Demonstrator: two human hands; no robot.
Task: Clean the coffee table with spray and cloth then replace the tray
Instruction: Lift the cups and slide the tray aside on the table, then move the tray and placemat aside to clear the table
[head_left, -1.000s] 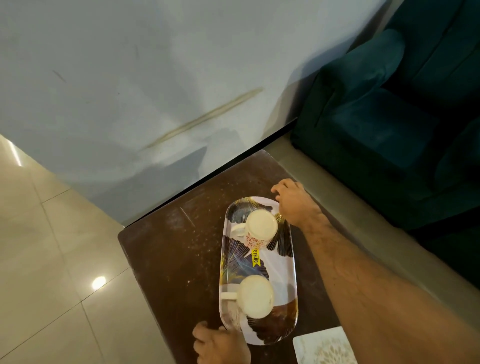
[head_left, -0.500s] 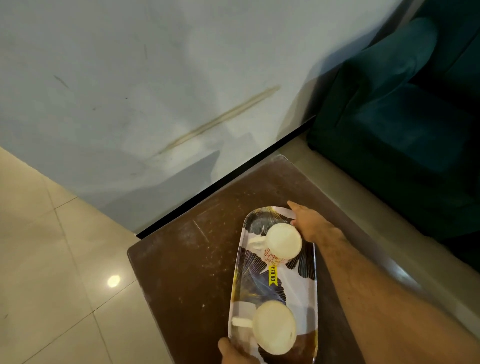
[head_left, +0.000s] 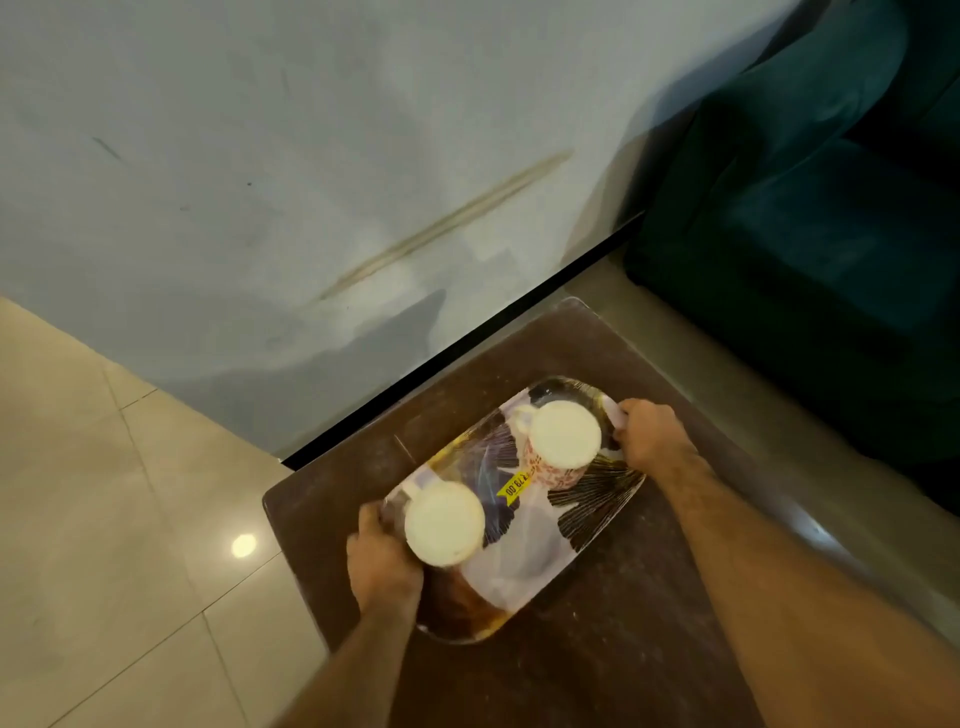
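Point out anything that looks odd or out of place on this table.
The table is speckled with dusty marks and bears a pale scratch beside the tray. A yellow price sticker is on the tray. Both mugs sit upside down. Nothing is spilled.

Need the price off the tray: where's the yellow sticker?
In the head view, the yellow sticker sits mid-tray, between the two upturned mugs, beside the far mug.
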